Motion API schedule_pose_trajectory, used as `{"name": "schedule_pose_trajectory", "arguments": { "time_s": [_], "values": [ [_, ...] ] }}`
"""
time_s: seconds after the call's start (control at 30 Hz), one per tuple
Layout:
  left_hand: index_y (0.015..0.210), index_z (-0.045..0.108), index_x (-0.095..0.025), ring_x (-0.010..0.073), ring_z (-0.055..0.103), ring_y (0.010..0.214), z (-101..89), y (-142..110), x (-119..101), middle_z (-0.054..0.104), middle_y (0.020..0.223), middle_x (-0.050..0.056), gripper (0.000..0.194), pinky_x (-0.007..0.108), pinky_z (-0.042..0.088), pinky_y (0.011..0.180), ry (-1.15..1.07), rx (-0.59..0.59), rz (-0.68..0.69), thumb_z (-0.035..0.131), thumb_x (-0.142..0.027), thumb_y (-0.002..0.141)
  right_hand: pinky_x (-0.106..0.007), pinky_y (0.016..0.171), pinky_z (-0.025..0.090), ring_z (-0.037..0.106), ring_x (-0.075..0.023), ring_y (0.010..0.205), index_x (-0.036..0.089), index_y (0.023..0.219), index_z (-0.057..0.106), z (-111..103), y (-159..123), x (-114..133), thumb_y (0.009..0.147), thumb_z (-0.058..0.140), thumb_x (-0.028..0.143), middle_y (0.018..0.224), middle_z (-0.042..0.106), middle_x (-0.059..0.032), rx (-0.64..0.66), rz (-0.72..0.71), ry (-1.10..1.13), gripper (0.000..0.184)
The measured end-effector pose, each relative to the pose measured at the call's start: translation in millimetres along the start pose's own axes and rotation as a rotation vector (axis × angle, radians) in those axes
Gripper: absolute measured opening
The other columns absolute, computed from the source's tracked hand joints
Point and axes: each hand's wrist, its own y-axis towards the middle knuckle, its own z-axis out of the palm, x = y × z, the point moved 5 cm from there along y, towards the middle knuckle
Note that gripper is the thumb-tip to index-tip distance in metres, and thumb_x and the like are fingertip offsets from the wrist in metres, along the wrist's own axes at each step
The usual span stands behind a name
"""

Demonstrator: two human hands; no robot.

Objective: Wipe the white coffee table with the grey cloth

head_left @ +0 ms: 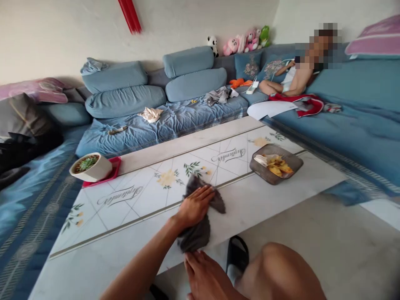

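A dark grey cleaning cloth (200,231) lies bunched on the white, flower-printed table (125,237), reaching to its near edge. My left hand (195,206) is on top of the cloth, fingers close together and bent over it, pressing it against the tabletop. Below the table's near edge is my right hand (208,275), its fingers stretched out and its fingertips at the cloth's lower end. Whether those fingertips touch the cloth or the table edge I cannot tell. Nothing shows in my right hand.
A brown square bin (271,177) holding peels and tissue stands on the table's right. At the left end, a potted succulent (90,166) sits on a red tray (115,171). Blue sofas (200,116) surround the table; a person (287,79) sits at the back right.
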Motion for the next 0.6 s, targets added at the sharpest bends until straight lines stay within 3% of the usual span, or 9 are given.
{"name": "schedule_pose_trajectory", "arguments": {
  "time_s": [0.1,0.13,0.2,0.27,0.33,0.4,0.47,0.53,0.6],
  "values": [
    [0.169,0.052,-0.025,0.0236,0.034,0.17,-4.0,50,-41,0.044,0.179,0.003,0.062,0.048,0.032,0.143,-0.109,0.033,0.151,0.049,-0.02,0.107,-0.043,0.134,0.042,0.049,-0.0358,0.16,0.0,0.161,0.056,-34,-5,11,0.104,0.071,0.047,0.175,0.045,-0.0238,0.068,-0.002,0.059,0.075],
    [0.169,0.052,-0.027,0.0236,0.035,0.17,-7.1,50,-46,0.044,0.179,0.002,0.063,0.048,0.032,0.143,-0.134,0.043,0.163,0.049,-0.02,0.107,-0.041,0.135,0.04,0.048,-0.0336,0.161,0.002,0.162,0.055,-42,-7,13,0.106,0.07,0.047,0.177,0.043,-0.0217,0.065,0.019,0.074,0.073],
    [0.169,0.052,-0.032,0.0225,0.036,0.17,-10.8,21,-39,0.043,0.179,-0.002,0.064,0.049,0.031,0.143,-0.169,0.089,0.146,0.047,-0.02,0.107,-0.04,0.133,0.042,0.054,-0.0315,0.156,0.005,0.16,0.058,-45,-11,15,0.106,0.07,0.043,0.173,0.05,-0.0193,0.079,0.06,0.071,0.067],
    [0.17,0.05,-0.038,0.0215,0.036,0.17,-13.0,-39,-10,0.041,0.179,-0.007,0.063,0.05,0.031,0.143,-0.173,0.128,0.059,0.042,-0.023,0.109,-0.043,0.131,0.046,0.057,-0.0347,0.153,0.003,0.155,0.062,-38,-15,15,0.103,0.075,0.042,0.168,0.056,-0.0209,0.107,0.051,0.021,0.066],
    [0.168,0.052,-0.041,0.0226,0.038,0.169,-21.4,-119,37,0.044,0.178,-0.009,0.06,0.053,0.034,0.142,-0.125,0.078,-0.11,0.04,-0.029,0.111,-0.05,0.132,0.045,0.052,-0.0385,0.157,0.002,0.153,0.065,-27,-20,14,0.103,0.076,0.042,0.17,0.053,-0.0225,0.095,-0.01,-0.032,0.065],
    [0.164,0.058,-0.041,0.0258,0.043,0.166,-39.9,-198,90,0.05,0.175,-0.007,0.055,0.056,0.038,0.139,-0.036,-0.069,-0.324,0.042,-0.035,0.111,-0.053,0.134,0.044,0.048,-0.0377,0.16,0.003,0.156,0.062,-19,-24,10,0.108,0.07,0.04,0.176,0.046,-0.0201,0.023,-0.053,-0.049,0.061],
    [0.161,0.062,-0.038,0.0293,0.046,0.165,-59.9,-251,137,0.054,0.173,-0.003,0.054,0.059,0.039,0.138,0.047,-0.226,-0.551,0.046,-0.041,0.109,-0.049,0.133,0.045,0.051,-0.0321,0.159,0.009,0.159,0.061,-13,-27,4,0.114,0.06,0.036,0.176,0.047,-0.0137,-0.038,-0.046,-0.031,0.052],
    [0.16,0.063,-0.031,0.0331,0.046,0.164,-71.7,-257,163,0.057,0.171,0.003,0.057,0.062,0.039,0.137,0.111,-0.353,-0.763,0.046,-0.046,0.107,-0.046,0.134,0.045,0.052,-0.0284,0.159,0.015,0.161,0.06,-9,-28,-2,0.116,0.056,0.036,0.175,0.049,-0.0089,-0.06,-0.028,-0.021,0.05],
    [0.157,0.064,-0.021,0.0383,0.048,0.162,-73.0,-213,153,0.062,0.165,0.012,0.059,0.068,0.039,0.135,0.133,-0.42,-0.837,0.042,-0.042,0.106,-0.046,0.134,0.045,0.051,-0.0282,0.159,0.016,0.162,0.06,-5,-27,-6,0.114,0.06,0.038,0.176,0.048,-0.0084,-0.058,-0.044,-0.043,0.052]
  ]
}}
